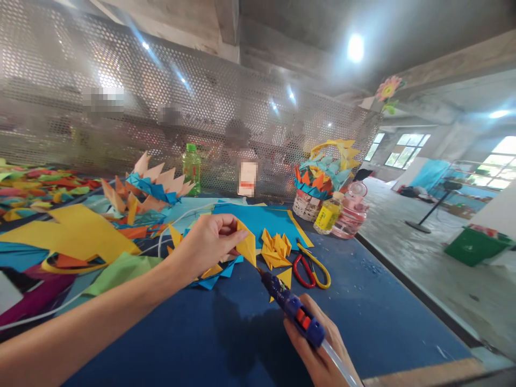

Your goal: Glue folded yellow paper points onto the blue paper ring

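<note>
My left hand [220, 239] pinches a folded yellow paper piece [246, 246] above the blue table. Wrapped around a dark blue glue gun [292, 309] is my right hand [322, 344]; a clear glue stick comes out of its back end. The gun's nozzle is at the lower tip of the yellow piece; whether they touch is hard to tell. Just behind lie several folded yellow pieces [276, 249], and a small yellow triangle [285, 277] is beside the gun. Scissors [311, 270] with red and yellow handles rest to the right.
Blue paper sheets [258, 217] lie behind my hands. A paper-decorated basket [308, 204], a yellow-labelled bottle [328, 214] and a pink jug [350, 215] stand back right. Left are colourful paper pieces [72, 231], a white cord and a green bottle [191, 167]. A perforated screen stands behind.
</note>
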Demonstrator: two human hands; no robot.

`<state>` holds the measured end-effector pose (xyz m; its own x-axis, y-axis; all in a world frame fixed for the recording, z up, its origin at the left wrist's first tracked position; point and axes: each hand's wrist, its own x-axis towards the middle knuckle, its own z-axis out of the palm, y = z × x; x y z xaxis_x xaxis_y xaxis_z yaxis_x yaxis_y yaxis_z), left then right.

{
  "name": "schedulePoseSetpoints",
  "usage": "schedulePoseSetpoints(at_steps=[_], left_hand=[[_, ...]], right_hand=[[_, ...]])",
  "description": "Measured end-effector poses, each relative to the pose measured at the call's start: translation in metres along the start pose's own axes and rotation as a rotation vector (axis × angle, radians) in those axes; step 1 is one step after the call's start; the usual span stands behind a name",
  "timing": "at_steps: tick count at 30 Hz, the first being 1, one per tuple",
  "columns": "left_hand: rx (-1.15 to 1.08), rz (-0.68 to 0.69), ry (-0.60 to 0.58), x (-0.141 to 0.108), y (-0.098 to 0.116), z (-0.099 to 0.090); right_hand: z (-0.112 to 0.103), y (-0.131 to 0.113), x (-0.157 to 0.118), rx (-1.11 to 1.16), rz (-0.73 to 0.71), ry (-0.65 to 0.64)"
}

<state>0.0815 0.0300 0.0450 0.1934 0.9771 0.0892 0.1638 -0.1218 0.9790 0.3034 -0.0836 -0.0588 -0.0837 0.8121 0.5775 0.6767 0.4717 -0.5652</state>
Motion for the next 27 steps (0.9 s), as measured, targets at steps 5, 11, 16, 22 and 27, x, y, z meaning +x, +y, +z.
schedulePoseSetpoints(at_steps=[5, 11, 16, 22, 27], left_hand=[[-0.019, 0.021, 0.005, -0.001, 0.010, -0.008], [-0.022, 0.025, 0.018, -0.003, 0.018, -0.013], [-0.041, 0.031, 0.006, -0.003, 0.020, -0.013], [-0.041, 0.045, -0.013, -0.005, 0.018, -0.012], [-0.023, 0.025, -0.027, -0.006, 0.019, -0.011]], right_hand=[[-0.003, 0.017, -0.008, 0.012, -0.017, -0.094], [-0.067, 0.077, -0.004, -0.242, 0.094, -0.064], [-0.136, 0.139, 0.010, -0.429, 0.278, -0.053], [-0.165, 0.168, 0.016, -0.431, 0.280, -0.132], [-0.170, 0.179, 0.016, -0.434, 0.292, -0.132]])
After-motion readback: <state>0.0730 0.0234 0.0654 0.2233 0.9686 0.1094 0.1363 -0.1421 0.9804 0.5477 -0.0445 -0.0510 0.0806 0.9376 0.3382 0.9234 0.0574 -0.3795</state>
